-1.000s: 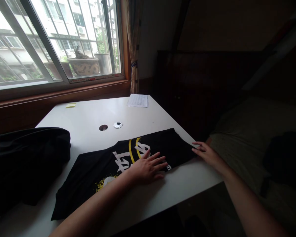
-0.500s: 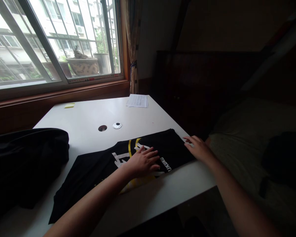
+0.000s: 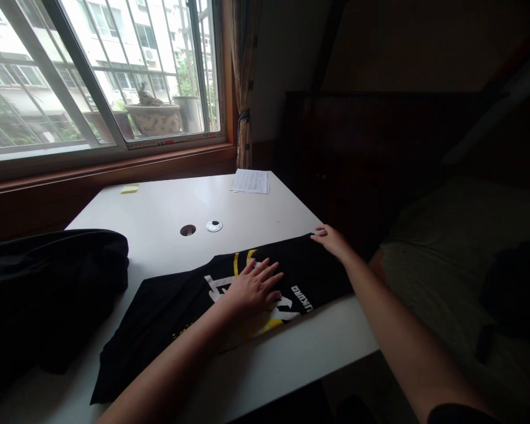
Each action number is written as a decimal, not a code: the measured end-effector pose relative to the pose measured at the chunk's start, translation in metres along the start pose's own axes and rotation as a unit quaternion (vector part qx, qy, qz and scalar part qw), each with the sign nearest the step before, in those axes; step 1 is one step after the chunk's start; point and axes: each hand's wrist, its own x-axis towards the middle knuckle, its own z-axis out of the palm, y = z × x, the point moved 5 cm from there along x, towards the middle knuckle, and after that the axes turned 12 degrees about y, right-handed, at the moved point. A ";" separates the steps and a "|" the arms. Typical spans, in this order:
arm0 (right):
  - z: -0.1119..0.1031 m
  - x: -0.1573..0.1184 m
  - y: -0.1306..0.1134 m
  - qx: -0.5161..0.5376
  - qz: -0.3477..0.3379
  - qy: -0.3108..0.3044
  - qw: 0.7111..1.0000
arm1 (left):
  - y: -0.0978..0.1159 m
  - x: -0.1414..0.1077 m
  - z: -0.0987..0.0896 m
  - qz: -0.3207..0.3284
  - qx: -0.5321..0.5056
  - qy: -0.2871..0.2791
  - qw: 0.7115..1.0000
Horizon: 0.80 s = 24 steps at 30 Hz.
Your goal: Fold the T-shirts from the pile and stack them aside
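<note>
A white bench (image 3: 159, 206) stands beneath a barred window (image 3: 159, 65) in a dim room, papers (image 3: 251, 181) at its far edge. The black shirt (image 3: 327, 268) lies flat across its near side; the left hand (image 3: 252, 290) rests on it, fingers spread. The right hand (image 3: 333, 240), earlier beside the shirt's right edge, is now at its far corner; whether its fingers pinch the fabric cannot be told.

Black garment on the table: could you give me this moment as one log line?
left hand: flat on black garment | right hand: at garment's far corner, grip unclear | white table: under garment
</note>
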 end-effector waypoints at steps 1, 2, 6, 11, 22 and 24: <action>0.001 0.004 0.004 0.008 0.003 -0.010 1.000 | 0.000 0.000 0.000 0.001 -0.001 0.000 1.000; 0.002 0.006 0.007 0.016 0.007 -0.016 1.000 | 0.000 0.000 -0.001 0.002 -0.002 0.001 1.000; 0.002 0.008 0.012 0.030 0.018 -0.013 0.999 | 0.001 0.000 -0.002 0.003 -0.006 0.006 1.000; 0.003 0.008 0.010 0.051 0.019 -0.026 0.998 | 0.001 0.000 -0.002 0.001 -0.007 0.008 1.000; 0.005 0.004 0.010 0.170 0.072 -0.057 0.981 | 0.002 0.001 -0.003 0.003 -0.003 0.011 1.000; 0.004 0.003 0.008 0.169 0.073 -0.056 0.981 | 0.002 0.001 -0.003 0.002 -0.005 0.009 1.000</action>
